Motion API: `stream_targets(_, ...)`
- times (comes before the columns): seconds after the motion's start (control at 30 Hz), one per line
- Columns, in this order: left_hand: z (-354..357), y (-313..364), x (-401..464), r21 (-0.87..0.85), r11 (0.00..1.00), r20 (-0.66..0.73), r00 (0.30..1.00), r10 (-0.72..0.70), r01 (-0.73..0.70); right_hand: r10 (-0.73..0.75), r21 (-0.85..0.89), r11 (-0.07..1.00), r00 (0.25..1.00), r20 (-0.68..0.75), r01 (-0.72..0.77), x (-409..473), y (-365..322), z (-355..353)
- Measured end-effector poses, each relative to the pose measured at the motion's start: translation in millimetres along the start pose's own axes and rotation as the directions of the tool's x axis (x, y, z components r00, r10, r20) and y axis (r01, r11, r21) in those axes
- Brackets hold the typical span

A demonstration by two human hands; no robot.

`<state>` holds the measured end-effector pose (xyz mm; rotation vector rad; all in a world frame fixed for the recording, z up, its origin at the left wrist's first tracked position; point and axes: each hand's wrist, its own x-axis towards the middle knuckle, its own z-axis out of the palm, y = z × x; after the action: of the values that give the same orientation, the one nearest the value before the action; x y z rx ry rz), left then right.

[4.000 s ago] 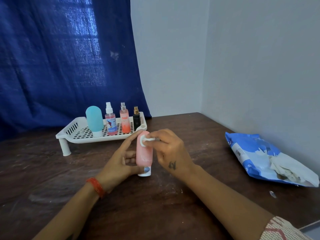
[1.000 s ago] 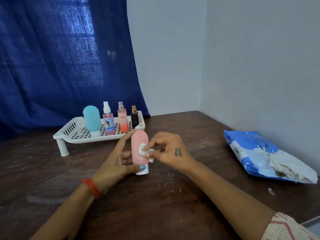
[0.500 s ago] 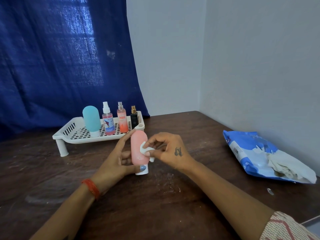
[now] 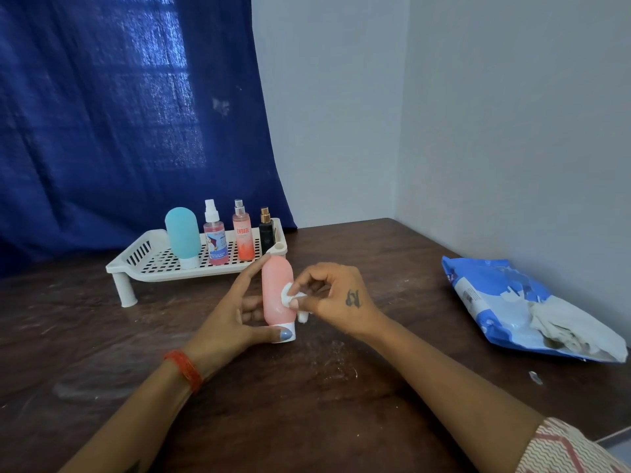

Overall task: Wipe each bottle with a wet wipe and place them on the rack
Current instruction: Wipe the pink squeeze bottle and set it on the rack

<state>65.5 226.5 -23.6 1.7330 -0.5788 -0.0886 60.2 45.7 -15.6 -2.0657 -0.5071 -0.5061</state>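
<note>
The pink bottle stands cap-down on the dark wooden table, upright with its white cap at the bottom, and both hands are on it. The left hand grips it from the left side: the thumb, with a blue-painted nail, lies across the white cap, the forefinger stretches up to touch the rounded top, and the other fingers curl in behind the body. The right hand comes in from the other side, thumb and fingertips pinching a small crumpled wet wipe tight and pressing it against the bottle's right flank, about halfway up; a bit of the wipe hangs loose below the pinch. Just beyond the gripped bottle, touching distance from its top, is the near right corner of the white perforated rack, which stands on short legs. On the rack, in a row running left from that corner, stand a black bottle, an orange spray bottle, a pink spray bottle with a white nozzle, and a teal bottle resting on its white cap. Well off to the right of the wiping hand lies a blue and white wipes pack, open, with pale wipes spilling from its near end.
</note>
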Motion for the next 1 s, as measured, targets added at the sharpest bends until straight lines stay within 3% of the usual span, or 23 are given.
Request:
stream_targets(0.07, 0, 0, 0, 0.008, 1.0, 0.0, 1.0, 0.004, -0.004, -0.061, -0.038, 0.997, 0.997, -0.046, 0.06, 0, -1, 2)
stream_targets(0.2, 0, 0, 0, -0.005, 1.0, 0.001, 1.0, 0.004, -0.004, -0.211, -0.106, 0.972, 0.977, 0.01, 0.211, 0, -2, 6)
stream_targets(0.4, 0, 0, 0, 0.005, 1.0, 0.011, 1.0, 0.006, -0.006, -0.15, -0.059, 0.986, 0.983, 0.109, 0.157, 2, 0, -3)
stream_targets(0.5, -1, 0, 1, 0.016, 1.0, 0.003, 1.0, 0.01, -0.01, -0.154, -0.114, 0.981, 0.988, 0.02, 0.155, 2, 2, -1)
stream_targets(0.6, 0, 1, 0, 0.023, 1.0, 0.002, 1.0, 0.016, -0.016, -0.244, -0.175, 0.961, 0.956, -0.163, 0.215, 3, 3, 5)
stream_targets(0.67, 1, 2, 0, 0.025, 0.999, 0.003, 1.0, 0.023, -0.023, -0.311, -0.211, 0.939, 0.932, -0.186, 0.271, 2, 0, 11)
stream_targets(0.83, 0, 1, 0, 0.026, 0.999, -0.005, 0.999, 0.04, -0.04, -0.419, -0.261, 0.876, 0.908, 0.003, 0.405, 0, -5, 14)
stream_targets(1.0, 0, 0, 0, 0.037, 0.999, -0.001, 1.0, 0.027, -0.027, -0.328, -0.169, 0.92, 0.932, 0.157, 0.352, 0, -6, 6)
